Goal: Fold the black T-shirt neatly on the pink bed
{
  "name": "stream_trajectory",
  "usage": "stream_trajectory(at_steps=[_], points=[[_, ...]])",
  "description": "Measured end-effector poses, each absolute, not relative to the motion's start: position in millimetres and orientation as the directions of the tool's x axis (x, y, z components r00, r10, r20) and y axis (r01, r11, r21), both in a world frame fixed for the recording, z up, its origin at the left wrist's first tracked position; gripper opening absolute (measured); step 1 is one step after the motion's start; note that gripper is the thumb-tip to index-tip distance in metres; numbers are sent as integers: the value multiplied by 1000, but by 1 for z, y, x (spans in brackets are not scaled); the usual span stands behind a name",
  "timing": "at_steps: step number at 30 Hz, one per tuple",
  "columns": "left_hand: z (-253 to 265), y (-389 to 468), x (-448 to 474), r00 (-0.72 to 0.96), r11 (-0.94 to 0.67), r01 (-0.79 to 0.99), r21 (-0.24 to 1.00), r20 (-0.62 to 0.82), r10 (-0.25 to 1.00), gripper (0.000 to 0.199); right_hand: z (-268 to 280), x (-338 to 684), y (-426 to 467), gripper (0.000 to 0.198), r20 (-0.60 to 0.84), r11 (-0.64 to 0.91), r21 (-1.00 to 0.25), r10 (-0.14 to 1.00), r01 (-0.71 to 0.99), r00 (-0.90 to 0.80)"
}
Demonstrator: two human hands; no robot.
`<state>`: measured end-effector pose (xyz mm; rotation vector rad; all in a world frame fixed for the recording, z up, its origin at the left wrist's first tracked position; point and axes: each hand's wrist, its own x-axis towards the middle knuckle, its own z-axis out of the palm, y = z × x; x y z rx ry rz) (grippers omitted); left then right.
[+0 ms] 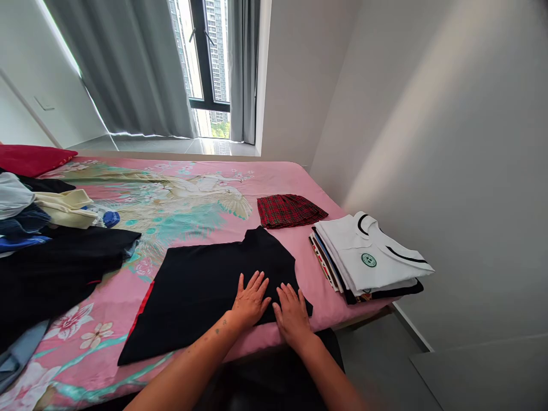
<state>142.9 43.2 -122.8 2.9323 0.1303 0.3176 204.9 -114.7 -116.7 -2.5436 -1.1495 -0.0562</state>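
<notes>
A black shirt (201, 279) with a red strip along its left edge lies spread flat on the bed, near the front edge. My left hand (251, 299) rests flat on it, fingers stretched out. Close beside it, my right hand (291, 313) also presses on the cloth near its right end, fingers extended. Neither hand grips anything. To the right stands a stack of folded clothes, topped by a white shirt (363, 254) with a green round badge and black trim. Behind the black shirt lies a folded red plaid garment (291, 210).
A loose pile of clothes (55, 257) covers the left of the bed, with a red cushion-like item (32, 160) behind it. The pink floral bedsheet (192, 191) shows between. A wall (462, 171) runs along the right. Grey curtains (132, 68) hang at the window.
</notes>
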Motion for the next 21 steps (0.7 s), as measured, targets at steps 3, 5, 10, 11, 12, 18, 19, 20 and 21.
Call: stream_trajectory(at_steps=[3, 5, 10, 11, 12, 18, 19, 20, 21], points=[[-121, 41, 140, 967, -980, 44, 195, 237, 90, 52, -112, 213, -104, 46, 250, -557, -293, 740, 777, 625], [-124, 42, 138, 969, -975, 74, 208, 215, 119, 54, -118, 219, -98, 47, 235, -538, -300, 758, 787, 608], [-140, 45, 136, 974, -963, 119, 241, 160, 160, 58, -146, 225, -92, 51, 165, -559, -265, 776, 786, 608], [-141, 45, 136, 974, -959, 126, 252, 151, 168, 58, -148, 225, -93, 51, 161, -561, -258, 777, 786, 608], [-140, 45, 136, 975, -955, 132, 267, 136, 173, 59, -150, 224, -93, 51, 153, -565, -251, 778, 786, 609], [-119, 46, 116, 984, -939, 89, 332, 118, 135, 64, -148, 221, -95, 52, 126, -591, -216, 772, 777, 623], [-115, 48, 106, 979, -943, 90, 320, 145, 143, 64, -148, 221, -95, 52, 128, -588, -216, 774, 779, 620], [-112, 53, 93, 972, -948, 102, 302, 174, 160, 62, -148, 221, -96, 52, 134, -582, -220, 777, 783, 616], [-109, 59, 77, 963, -952, 122, 281, 197, 181, 60, -147, 220, -99, 52, 148, -576, -226, 777, 786, 612]])
